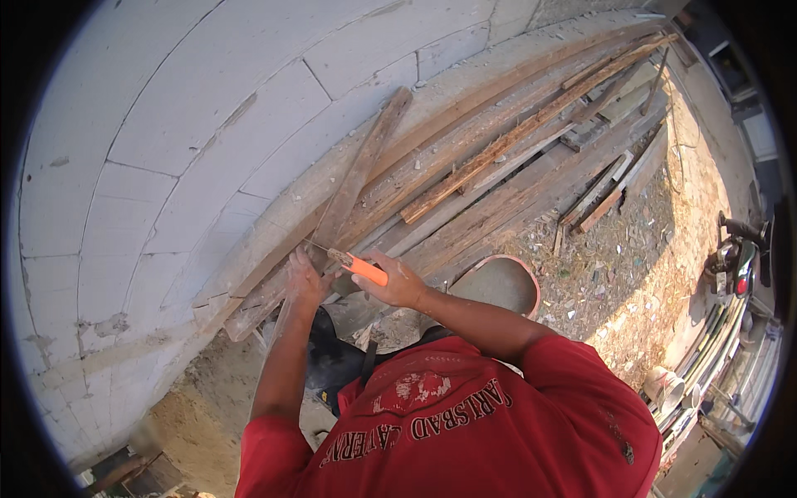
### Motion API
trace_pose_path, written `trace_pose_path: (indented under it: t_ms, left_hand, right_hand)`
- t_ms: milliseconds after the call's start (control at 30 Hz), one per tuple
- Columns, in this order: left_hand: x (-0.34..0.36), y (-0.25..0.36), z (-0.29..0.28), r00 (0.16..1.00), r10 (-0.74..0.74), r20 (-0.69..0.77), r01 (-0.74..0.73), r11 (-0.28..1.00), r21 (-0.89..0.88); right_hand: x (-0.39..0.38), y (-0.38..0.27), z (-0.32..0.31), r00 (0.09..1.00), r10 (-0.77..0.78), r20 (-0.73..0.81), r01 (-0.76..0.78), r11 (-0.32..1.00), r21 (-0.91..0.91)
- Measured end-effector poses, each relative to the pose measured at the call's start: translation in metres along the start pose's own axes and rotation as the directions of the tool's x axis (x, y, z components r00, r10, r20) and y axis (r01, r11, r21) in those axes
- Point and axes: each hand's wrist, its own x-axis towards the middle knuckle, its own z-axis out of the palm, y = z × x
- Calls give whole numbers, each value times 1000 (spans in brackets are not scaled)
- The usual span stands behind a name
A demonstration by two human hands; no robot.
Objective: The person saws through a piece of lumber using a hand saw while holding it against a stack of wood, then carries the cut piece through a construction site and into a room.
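Orange-handled tool [362, 267], one of its kind, lies in the right hand [397, 282], whose fingers are curled tight around the grip; a thin metal blade or rod runs from it up-left across a single leaning wooden plank [362, 166]. What sort of tool it is cannot be told. The left hand [304, 278] presses flat, fingers together, on the plank's lower end. Both forearms reach forward from the red shirt [465, 423], elbows bent. Many more weathered boards [515, 158] lie stacked along the white block wall [183, 124]; one round basin [502, 282] sits just right of the hands.
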Motion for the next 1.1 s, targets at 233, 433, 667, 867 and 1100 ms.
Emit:
trace_pose_path:
  t_ms: [233,433,667,867,1100]
  left_hand:
    - [-3,-12,8,985,-174,15,173,985,19]
    - [-2,-17,-10,922,-290,257,325,940,-101]
    - [1,-7,-3,949,-249,196,275,954,-123]
    - [6,-47,6,932,-270,240,315,933,-174]
    - [2,-18,-11,917,-266,296,306,947,-95]
  right_hand:
    - [-14,-9,-17,995,-11,95,16,999,-52]
    - [-70,-65,-60,948,208,241,-160,966,-205]
    - [-3,-48,-19,980,83,178,-47,979,-198]
    - [-51,-46,-60,963,177,204,-126,962,-241]
    - [-32,-42,-33,988,52,143,-19,975,-222]
